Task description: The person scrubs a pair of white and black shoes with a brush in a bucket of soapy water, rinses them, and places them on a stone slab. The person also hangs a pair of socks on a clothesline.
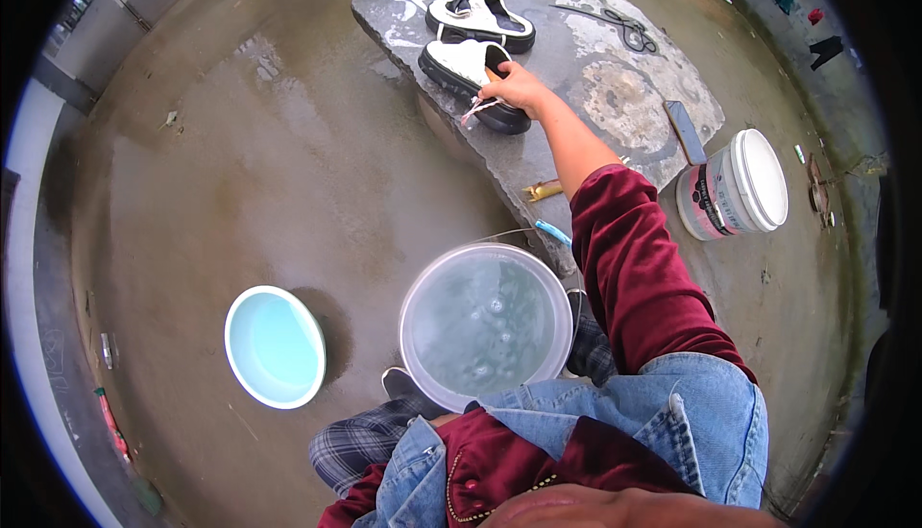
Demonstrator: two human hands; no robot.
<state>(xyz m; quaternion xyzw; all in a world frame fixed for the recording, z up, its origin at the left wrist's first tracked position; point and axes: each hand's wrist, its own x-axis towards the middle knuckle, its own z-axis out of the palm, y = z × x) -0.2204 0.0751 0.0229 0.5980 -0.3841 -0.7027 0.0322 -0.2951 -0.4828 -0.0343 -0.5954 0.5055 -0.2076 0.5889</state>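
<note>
My right hand (513, 89) grips the heel side of a white shoe with a thick black sole (461, 66), thumb and fingers at its opening. A thin pale string hangs by the fingers. Behind it on the stone slab (490, 161) stands a second white shoe (481, 15), with a dark bow-like piece on it. A bucket of cloudy, bubbly water (486, 323) stands between my feet, its wire handle tipped by a blue grip (553, 232). My left hand is out of view.
A light-blue basin (276, 346) sits on the wet floor at left. On the slab lie a dark cord (632, 31), a phone (684, 132) and a yellowish stalk piece (544, 190). A lidded white bucket (733, 186) stands beside the slab at right.
</note>
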